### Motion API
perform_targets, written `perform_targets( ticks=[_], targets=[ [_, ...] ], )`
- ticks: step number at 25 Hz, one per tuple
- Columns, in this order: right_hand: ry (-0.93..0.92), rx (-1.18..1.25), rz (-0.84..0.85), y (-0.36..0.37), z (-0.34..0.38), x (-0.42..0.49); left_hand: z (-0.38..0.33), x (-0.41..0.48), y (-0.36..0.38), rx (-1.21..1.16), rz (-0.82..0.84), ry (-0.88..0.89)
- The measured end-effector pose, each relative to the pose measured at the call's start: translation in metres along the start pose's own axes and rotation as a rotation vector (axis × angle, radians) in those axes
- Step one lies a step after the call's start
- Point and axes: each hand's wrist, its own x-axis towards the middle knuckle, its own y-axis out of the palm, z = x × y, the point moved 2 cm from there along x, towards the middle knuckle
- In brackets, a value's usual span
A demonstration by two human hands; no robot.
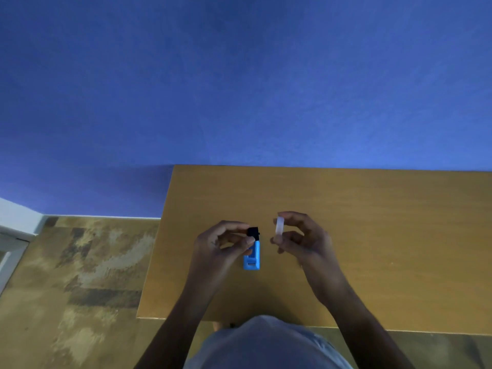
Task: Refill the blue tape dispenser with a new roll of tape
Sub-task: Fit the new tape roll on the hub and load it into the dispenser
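Observation:
The blue tape dispenser [253, 258] stands on the wooden table [372, 222], between my two hands. My left hand [221, 243] pinches a small black piece [253, 232] just above the dispenser's far end; part of the dispenser is hidden behind its fingers. My right hand [300, 238] holds a whitish tape roll [279, 227] edge-on between thumb and fingers, raised off the table a short way right of the dispenser and apart from it.
The table's left edge [157, 243] drops to a patterned floor [80, 262]. A blue wall [239, 75] rises right behind the table. A white door frame [13, 235] shows at far left.

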Motion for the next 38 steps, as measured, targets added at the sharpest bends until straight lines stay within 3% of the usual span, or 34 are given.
perform_targets(
  ticks=[5,17,31,38],
  targets=[
    [-0.138,0.081,-0.015,0.05,0.03,-0.03,-0.031,-0.011,-0.031,-0.055,0.078,0.103],
    [-0.106,0.25,0.088,0.088,0.037,-0.055,-0.048,-0.03,-0.06,-0.121,0.112,0.144],
    [-0.117,0.091,-0.019,0.095,0.038,-0.055,-0.056,-0.03,-0.063,-0.182,0.126,0.148],
    [-0.139,0.064,0.004,0.085,0.039,-0.053,-0.048,-0.022,-0.053,-0.068,0.17,0.197]
  ],
)
